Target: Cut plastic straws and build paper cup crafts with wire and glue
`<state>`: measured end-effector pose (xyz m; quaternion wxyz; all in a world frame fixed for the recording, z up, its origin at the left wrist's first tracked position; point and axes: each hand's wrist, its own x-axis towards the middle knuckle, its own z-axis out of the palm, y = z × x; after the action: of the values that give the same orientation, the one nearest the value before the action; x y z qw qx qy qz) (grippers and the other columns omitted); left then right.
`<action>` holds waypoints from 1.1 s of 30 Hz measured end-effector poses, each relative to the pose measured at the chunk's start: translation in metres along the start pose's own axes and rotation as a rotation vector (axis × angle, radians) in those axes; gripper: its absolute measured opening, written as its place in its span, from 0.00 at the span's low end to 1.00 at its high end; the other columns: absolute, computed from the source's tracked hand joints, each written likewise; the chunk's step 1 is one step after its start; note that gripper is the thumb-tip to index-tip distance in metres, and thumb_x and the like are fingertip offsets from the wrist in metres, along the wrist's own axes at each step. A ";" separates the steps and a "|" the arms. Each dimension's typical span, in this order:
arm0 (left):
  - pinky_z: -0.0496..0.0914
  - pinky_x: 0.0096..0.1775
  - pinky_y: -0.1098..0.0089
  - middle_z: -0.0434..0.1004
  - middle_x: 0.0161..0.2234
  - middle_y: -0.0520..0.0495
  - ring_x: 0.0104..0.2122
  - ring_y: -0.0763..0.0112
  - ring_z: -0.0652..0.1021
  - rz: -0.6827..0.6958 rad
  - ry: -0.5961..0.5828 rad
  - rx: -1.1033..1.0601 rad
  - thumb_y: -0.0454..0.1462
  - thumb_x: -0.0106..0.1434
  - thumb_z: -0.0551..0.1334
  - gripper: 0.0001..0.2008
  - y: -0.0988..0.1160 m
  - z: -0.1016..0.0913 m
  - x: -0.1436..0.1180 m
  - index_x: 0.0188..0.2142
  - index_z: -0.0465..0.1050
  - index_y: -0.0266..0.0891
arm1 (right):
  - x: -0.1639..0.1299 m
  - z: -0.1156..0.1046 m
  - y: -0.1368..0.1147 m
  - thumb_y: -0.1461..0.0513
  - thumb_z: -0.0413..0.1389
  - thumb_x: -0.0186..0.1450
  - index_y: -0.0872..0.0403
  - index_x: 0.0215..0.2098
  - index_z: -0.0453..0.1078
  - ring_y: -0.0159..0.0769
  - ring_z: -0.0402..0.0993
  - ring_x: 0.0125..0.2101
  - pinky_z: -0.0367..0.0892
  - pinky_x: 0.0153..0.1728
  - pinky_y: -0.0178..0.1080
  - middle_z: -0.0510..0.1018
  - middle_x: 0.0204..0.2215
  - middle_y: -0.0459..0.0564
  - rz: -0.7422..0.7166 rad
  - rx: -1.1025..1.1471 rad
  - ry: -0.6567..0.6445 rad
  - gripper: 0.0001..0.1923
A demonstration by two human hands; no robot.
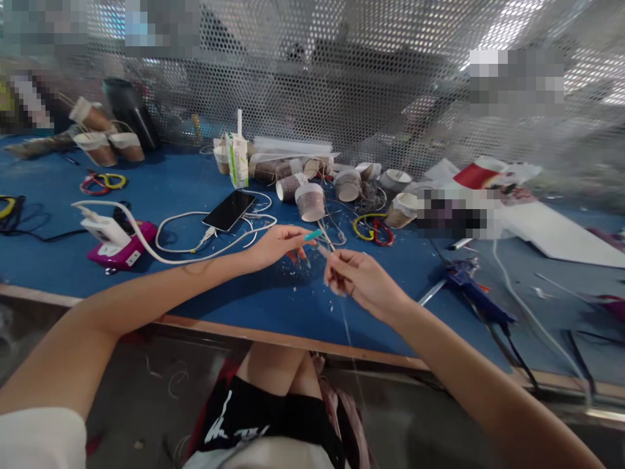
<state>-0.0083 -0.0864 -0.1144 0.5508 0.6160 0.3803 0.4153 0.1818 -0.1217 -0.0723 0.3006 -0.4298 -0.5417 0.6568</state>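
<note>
Over the front middle of the blue table, my left hand (280, 247) is closed in a pinch, its fingertips close to those of my right hand. A bright teal piece (313, 235), perhaps a long fingernail, shows at its tip; what it pinches is too small to make out. My right hand (354, 277) is closed with fingers curled. From it a thin pale thread (347, 326) hangs past the table edge, blurred. Just beyond both hands lies a small brown cup with a white rim (310, 202), and a thin stick (324, 233) shows between it and my fingers.
Several similar cups (348, 185) lie behind, near a drink carton (237, 159). A phone (229, 210) with white cables and a purple power strip (122, 251) are left. Scissors (374, 228), a blue glue gun (471, 290) and white sheets (561, 228) are right. Perforated metal stands behind.
</note>
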 end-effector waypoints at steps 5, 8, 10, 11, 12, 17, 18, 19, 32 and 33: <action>0.70 0.34 0.71 0.73 0.38 0.41 0.33 0.72 0.74 0.380 0.228 0.683 0.41 0.66 0.52 0.14 0.006 -0.011 -0.013 0.43 0.69 0.34 | -0.004 -0.043 -0.028 0.51 0.57 0.60 0.54 0.23 0.63 0.22 0.60 0.15 0.55 0.17 0.29 0.69 0.16 0.40 -0.274 -0.301 0.180 0.17; 0.71 0.41 0.67 0.72 0.41 0.40 0.41 0.67 0.73 0.591 0.246 0.923 0.38 0.66 0.51 0.12 -0.001 -0.014 -0.023 0.45 0.67 0.35 | -0.005 -0.072 -0.043 0.51 0.56 0.61 0.53 0.26 0.65 0.27 0.64 0.17 0.60 0.20 0.33 0.68 0.18 0.41 -0.516 -0.586 0.275 0.15; 0.70 0.47 0.62 0.72 0.44 0.38 0.45 0.64 0.72 0.651 0.174 1.017 0.38 0.66 0.51 0.14 -0.007 -0.016 -0.028 0.48 0.65 0.34 | -0.003 -0.088 -0.049 0.53 0.54 0.63 0.53 0.28 0.66 0.29 0.67 0.19 0.63 0.24 0.35 0.70 0.19 0.43 -0.633 -0.831 0.314 0.12; 0.68 0.50 0.59 0.71 0.47 0.37 0.49 0.62 0.71 0.661 0.112 1.057 0.38 0.66 0.52 0.15 -0.009 -0.017 -0.029 0.50 0.64 0.34 | -0.001 -0.095 -0.051 0.54 0.53 0.64 0.52 0.28 0.66 0.30 0.68 0.20 0.63 0.26 0.36 0.71 0.20 0.44 -0.679 -0.966 0.325 0.12; 0.66 0.53 0.56 0.70 0.49 0.36 0.52 0.60 0.70 0.657 0.045 1.090 0.39 0.66 0.52 0.17 -0.011 -0.019 -0.030 0.51 0.63 0.34 | 0.002 -0.101 -0.052 0.55 0.52 0.65 0.52 0.28 0.66 0.31 0.68 0.22 0.63 0.28 0.37 0.72 0.21 0.46 -0.720 -1.088 0.330 0.11; 0.58 0.59 0.50 0.59 0.60 0.32 0.61 0.52 0.61 0.494 -0.039 1.074 0.46 0.61 0.58 0.34 -0.017 -0.029 -0.030 0.61 0.50 0.34 | 0.031 -0.119 -0.036 0.56 0.45 0.67 0.51 0.28 0.66 0.36 0.69 0.29 0.63 0.34 0.39 0.73 0.26 0.52 -0.796 -1.349 0.139 0.14; 0.59 0.59 0.50 0.58 0.60 0.31 0.60 0.52 0.61 0.476 -0.006 1.027 0.47 0.60 0.59 0.36 -0.018 -0.030 -0.029 0.62 0.47 0.35 | 0.037 -0.121 -0.030 0.56 0.44 0.67 0.51 0.28 0.65 0.37 0.68 0.30 0.63 0.34 0.39 0.73 0.26 0.52 -0.788 -1.367 0.090 0.14; 0.61 0.58 0.51 0.57 0.60 0.30 0.60 0.52 0.62 0.474 0.028 0.974 0.48 0.60 0.60 0.38 -0.019 -0.031 -0.029 0.63 0.45 0.35 | 0.044 -0.122 -0.023 0.56 0.43 0.67 0.51 0.28 0.65 0.37 0.68 0.30 0.63 0.34 0.39 0.72 0.26 0.52 -0.780 -1.387 0.048 0.15; 0.40 0.64 0.54 0.40 0.68 0.41 0.67 0.53 0.44 0.146 -0.298 1.041 0.56 0.57 0.58 0.45 -0.017 -0.032 -0.024 0.66 0.41 0.41 | 0.053 -0.128 0.013 0.59 0.41 0.68 0.52 0.28 0.68 0.36 0.67 0.29 0.64 0.32 0.38 0.70 0.25 0.50 -0.754 -1.437 -0.160 0.17; 0.38 0.64 0.55 0.41 0.68 0.44 0.67 0.54 0.43 0.132 -0.336 1.049 0.56 0.57 0.58 0.43 -0.017 -0.035 -0.023 0.66 0.43 0.43 | 0.052 -0.127 0.013 0.59 0.41 0.68 0.52 0.28 0.68 0.36 0.68 0.29 0.64 0.32 0.38 0.70 0.25 0.50 -0.762 -1.419 -0.160 0.17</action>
<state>-0.0498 -0.0933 -0.1315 0.1960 0.8881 0.4037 0.0999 0.2725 -0.0222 -0.1025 0.1197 -0.2558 -0.9585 0.0377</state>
